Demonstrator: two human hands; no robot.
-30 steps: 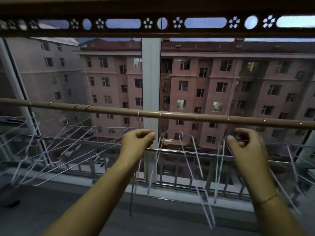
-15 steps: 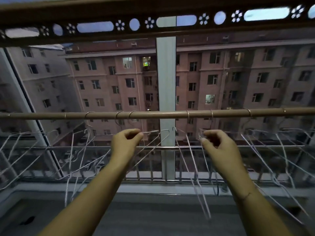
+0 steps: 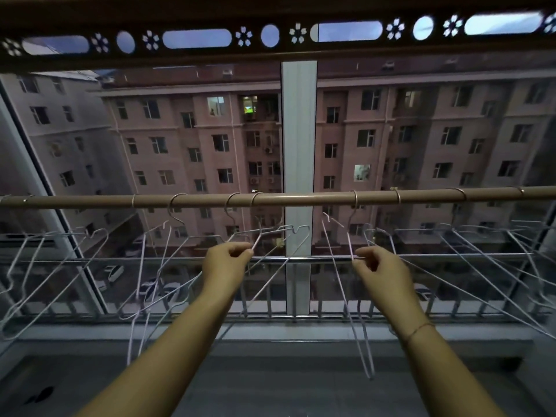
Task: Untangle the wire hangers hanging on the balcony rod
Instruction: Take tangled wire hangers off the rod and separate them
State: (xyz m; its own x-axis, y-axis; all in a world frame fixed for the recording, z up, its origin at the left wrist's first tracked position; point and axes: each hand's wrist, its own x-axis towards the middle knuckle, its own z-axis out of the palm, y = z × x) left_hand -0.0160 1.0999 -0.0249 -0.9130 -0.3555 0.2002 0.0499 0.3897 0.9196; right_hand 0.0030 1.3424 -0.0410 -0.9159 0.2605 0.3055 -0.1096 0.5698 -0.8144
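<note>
A tan balcony rod [image 3: 301, 199] runs across the view at mid height. Several white wire hangers hang from it by their hooks, their arms crossing one another. My left hand [image 3: 224, 266] is below the rod, just left of centre, pinching the wire of one hanger [image 3: 270, 242]. My right hand [image 3: 380, 270] is at the same height to the right of centre, its fingers closed on the thin wire of another hanger [image 3: 350, 245] whose long arms droop down past my forearm. More hangers fan out at the far left [image 3: 54, 266] and far right [image 3: 481, 260].
A white window post [image 3: 298, 130] stands behind the rod at centre. A metal railing [image 3: 168, 260] and a grey sill [image 3: 270, 332] lie below the hangers. A dark perforated beam [image 3: 270, 34] runs overhead. Apartment buildings fill the background.
The view has shifted so the window post sits at centre. Both hands have drawn closer together below the rod and now pinch hanger wires on either side of the post.
</note>
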